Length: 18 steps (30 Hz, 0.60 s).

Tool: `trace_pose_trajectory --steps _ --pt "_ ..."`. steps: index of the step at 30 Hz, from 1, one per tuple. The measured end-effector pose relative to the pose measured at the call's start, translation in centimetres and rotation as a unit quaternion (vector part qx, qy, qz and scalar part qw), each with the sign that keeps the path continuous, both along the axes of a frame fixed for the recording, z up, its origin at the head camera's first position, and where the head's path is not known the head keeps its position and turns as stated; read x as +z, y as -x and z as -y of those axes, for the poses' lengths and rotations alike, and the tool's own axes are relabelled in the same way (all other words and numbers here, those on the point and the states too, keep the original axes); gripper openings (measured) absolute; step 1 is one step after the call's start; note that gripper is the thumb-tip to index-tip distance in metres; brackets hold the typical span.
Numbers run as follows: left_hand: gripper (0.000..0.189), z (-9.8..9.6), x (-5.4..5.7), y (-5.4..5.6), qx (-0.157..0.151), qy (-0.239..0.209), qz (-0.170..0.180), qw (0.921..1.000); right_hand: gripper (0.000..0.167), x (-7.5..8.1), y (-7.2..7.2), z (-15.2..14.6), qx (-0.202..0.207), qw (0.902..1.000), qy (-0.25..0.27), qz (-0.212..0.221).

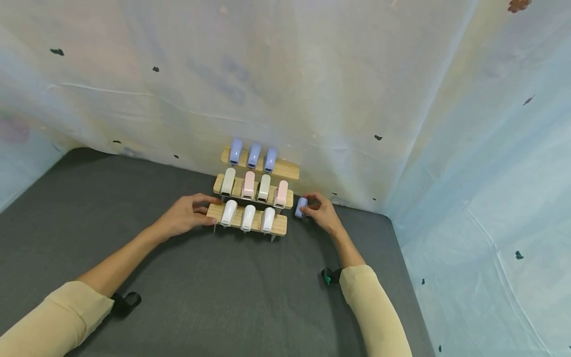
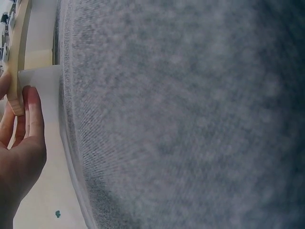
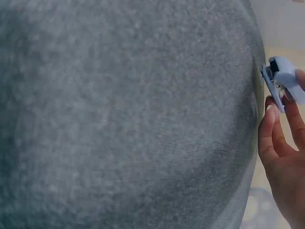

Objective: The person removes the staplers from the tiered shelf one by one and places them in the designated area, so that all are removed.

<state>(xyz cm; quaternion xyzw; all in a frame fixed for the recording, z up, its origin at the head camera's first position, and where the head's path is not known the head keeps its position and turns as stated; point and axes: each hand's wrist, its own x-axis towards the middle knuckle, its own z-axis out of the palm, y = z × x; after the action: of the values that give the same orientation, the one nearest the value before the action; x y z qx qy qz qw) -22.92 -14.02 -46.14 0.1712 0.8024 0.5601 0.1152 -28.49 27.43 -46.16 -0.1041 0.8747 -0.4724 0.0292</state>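
My right hand [image 1: 324, 213] holds a small blue stapler [image 1: 301, 207] just off the right end of a stepped wooden rack. The right wrist view shows this stapler [image 3: 282, 81] between thumb and fingers, its base plate facing left. At the rack's left end, my left hand [image 1: 184, 217] grips the lowest wooden tier [image 1: 279, 225], thumb over the board and fingers beneath. Three white staplers [image 1: 248, 218] stand on that tier. On the middle tier [image 1: 217, 184], pale green staplers [image 1: 228, 182] alternate with pink staplers [image 1: 248, 185]. Three blue staplers [image 1: 254, 155] stand on the top tier [image 1: 286, 169], left of its bare right end.
The rack stands on a dark grey cloth-covered table [image 1: 214, 297], close to a pale patterned curtain [image 1: 285, 74] behind it. Another curtain side [image 1: 490, 198] runs along the right table edge. Black straps [image 1: 126, 304] hang at both wrists.
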Motion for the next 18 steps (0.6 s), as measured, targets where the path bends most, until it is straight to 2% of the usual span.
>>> trace_pose_trajectory --steps 9,13,18 --pt "0.061 -0.1 0.0 -0.1 0.000 -0.003 0.007 1.0000 0.045 -0.8 0.2 -0.4 0.029 0.9996 0.002 -0.002" --pt "0.059 0.0 -0.2 0.0 -0.001 -0.006 0.001 1.0000 0.045 -0.8 0.1 -0.4 0.020 0.9998 -0.006 -0.004" --pt "0.058 0.0 -0.5 0.1 0.005 0.005 -0.002 1.0000 0.059 -1.2 0.0 -0.1 0.022 0.9996 -0.011 0.014"
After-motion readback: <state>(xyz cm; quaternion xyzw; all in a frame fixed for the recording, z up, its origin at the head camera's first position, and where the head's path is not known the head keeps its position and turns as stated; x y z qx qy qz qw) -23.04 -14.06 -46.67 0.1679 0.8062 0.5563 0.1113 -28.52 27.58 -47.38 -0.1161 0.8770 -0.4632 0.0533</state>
